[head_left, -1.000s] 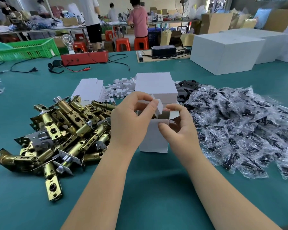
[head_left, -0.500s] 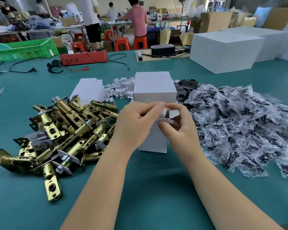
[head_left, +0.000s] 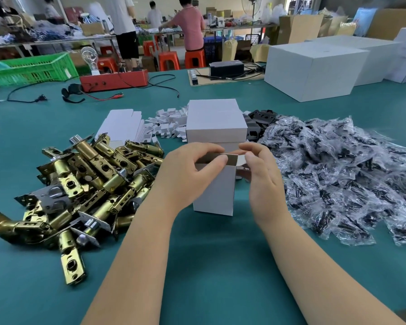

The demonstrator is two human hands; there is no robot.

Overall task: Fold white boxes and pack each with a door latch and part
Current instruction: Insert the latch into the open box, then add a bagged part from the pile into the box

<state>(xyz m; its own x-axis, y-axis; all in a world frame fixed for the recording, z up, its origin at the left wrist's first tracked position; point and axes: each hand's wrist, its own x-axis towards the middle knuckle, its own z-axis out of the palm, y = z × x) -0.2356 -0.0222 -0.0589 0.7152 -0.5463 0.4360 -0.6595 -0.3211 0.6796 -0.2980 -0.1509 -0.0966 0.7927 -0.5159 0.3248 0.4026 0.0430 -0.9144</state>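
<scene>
A small white cardboard box [head_left: 215, 191] stands upright on the green worktop [head_left: 209, 266], its top flap [head_left: 230, 158] bent over the opening. Left of it lies a heap of brass-coloured metal door latches [head_left: 85, 184]; to its right spreads a pile of black parts in clear plastic bags [head_left: 342, 177]. Flat white box blanks [head_left: 123, 124] lie behind the latches.

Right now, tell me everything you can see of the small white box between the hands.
The small white box looks like plain white cardboard, unprinted, and stands upright on the green table between the pile of brass latches and the heap of bagged parts. Its top is not yet closed: a flap stands at the upper edge, showing a greyish inner side. The left hand grips the top left with the thumb across the flap; the right hand pinches the top right. What is inside cannot be seen.
</scene>
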